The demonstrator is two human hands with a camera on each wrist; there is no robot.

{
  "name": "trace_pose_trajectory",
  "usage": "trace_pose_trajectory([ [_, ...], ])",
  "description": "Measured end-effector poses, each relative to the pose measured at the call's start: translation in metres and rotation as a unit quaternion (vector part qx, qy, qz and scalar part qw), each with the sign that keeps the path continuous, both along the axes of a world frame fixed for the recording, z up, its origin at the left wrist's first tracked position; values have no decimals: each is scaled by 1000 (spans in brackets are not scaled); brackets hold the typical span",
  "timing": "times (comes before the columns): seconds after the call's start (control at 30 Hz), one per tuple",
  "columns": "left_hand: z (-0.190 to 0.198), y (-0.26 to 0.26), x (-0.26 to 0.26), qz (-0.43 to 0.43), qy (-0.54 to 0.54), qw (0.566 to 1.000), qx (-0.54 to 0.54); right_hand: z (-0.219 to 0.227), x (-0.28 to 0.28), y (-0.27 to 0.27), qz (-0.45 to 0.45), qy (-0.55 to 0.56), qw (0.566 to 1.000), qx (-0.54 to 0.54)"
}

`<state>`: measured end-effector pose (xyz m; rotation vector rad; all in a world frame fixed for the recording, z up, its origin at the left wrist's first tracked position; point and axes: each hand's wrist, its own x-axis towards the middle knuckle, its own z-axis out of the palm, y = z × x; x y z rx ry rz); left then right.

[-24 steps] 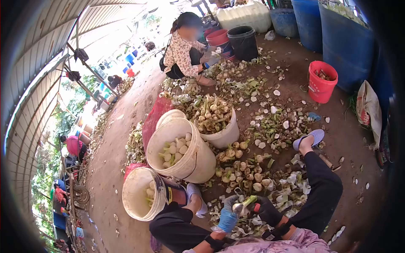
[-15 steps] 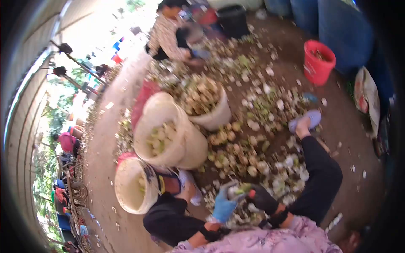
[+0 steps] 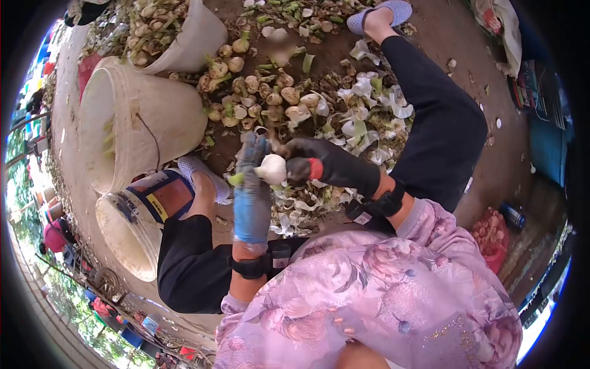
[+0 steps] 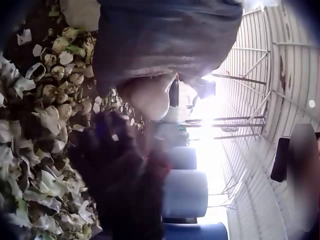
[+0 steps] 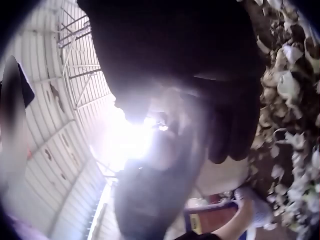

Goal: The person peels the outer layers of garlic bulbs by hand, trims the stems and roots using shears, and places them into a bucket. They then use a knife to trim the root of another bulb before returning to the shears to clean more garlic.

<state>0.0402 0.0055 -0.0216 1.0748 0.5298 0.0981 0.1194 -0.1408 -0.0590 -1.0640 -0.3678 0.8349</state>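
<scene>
A white, peeled garlic bulb [image 3: 272, 169] with a short green stem is held in my left hand [image 3: 252, 200], which wears a blue and grey glove. The stem pokes out on the left side of the glove, the bulb on the right. My right hand [image 3: 335, 165], in a black glove with a red band at the thumb, is close beside the bulb. In the left wrist view the dark right hand [image 4: 122, 175] has its fingers spread below the bulb [image 4: 150, 100]. Glare blurs the bulb in the right wrist view.
Unpeeled garlic bulbs [image 3: 276, 95] lie piled on the ground ahead, with pale peelings [image 3: 369, 104] around them. White buckets [image 3: 163, 117] stand at the left, one heaped with stemmed garlic. A red net bag [image 3: 491, 237] sits at the right. My legs are bent either side.
The head view has tipped down towards my lap, so the other person and blue barrels have left it. The bulb now shows white, and the right hand has drawn off it.
</scene>
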Motion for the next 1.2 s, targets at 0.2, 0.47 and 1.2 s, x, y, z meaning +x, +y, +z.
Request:
trace_pose_trajectory([
  [0.2,-13,4,-6,14,83,983,164,13,0,9,-6,-298,910,-288],
  [0.47,-12,10,-11,31,7,998,-58,-36,18,-9,13,-109,921,-373],
  [1.2,-11,12,-11,83,-7,989,-124,3,-12,7,126,-244,935,-226],
])
